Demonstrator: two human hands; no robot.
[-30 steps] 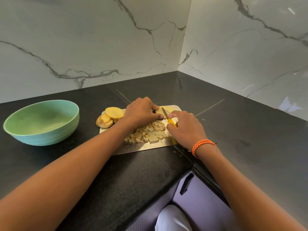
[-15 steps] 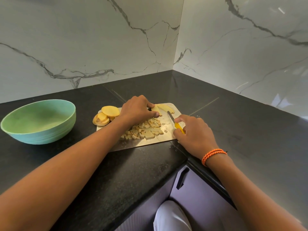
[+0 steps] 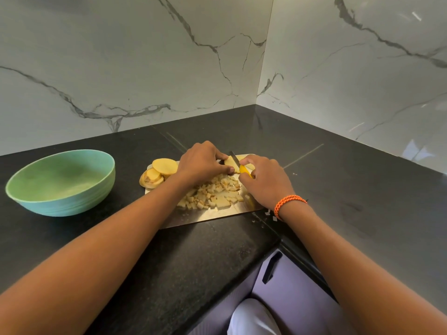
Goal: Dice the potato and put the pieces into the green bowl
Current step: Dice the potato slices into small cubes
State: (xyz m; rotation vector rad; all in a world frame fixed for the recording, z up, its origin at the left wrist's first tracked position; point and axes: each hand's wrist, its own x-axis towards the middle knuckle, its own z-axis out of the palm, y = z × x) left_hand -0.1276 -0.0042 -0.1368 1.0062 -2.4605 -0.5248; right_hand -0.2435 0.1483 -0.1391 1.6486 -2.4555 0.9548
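On the metal cutting board (image 3: 212, 217) my left hand (image 3: 202, 162) pinches a potato slice (image 3: 231, 162) at the board's far side. My right hand (image 3: 266, 181) grips a yellow-handled knife (image 3: 238, 163), its blade resting on that slice. A heap of diced potato pieces (image 3: 215, 193) lies in the board's middle, between my wrists. A stack of round potato slices (image 3: 158, 171) sits at the board's left end. The green bowl (image 3: 61, 181) stands to the left on the counter, with no pieces visible inside.
The black stone counter (image 3: 350, 189) runs into a corner of white marble walls. A few potato bits (image 3: 271, 215) lie off the board by my right wrist. The counter's front edge drops to a purple cabinet with a black handle (image 3: 272, 267).
My right hand has brought the knife back left from the board's right edge onto the slice that my left hand holds. The bowl and slice stack have not moved.
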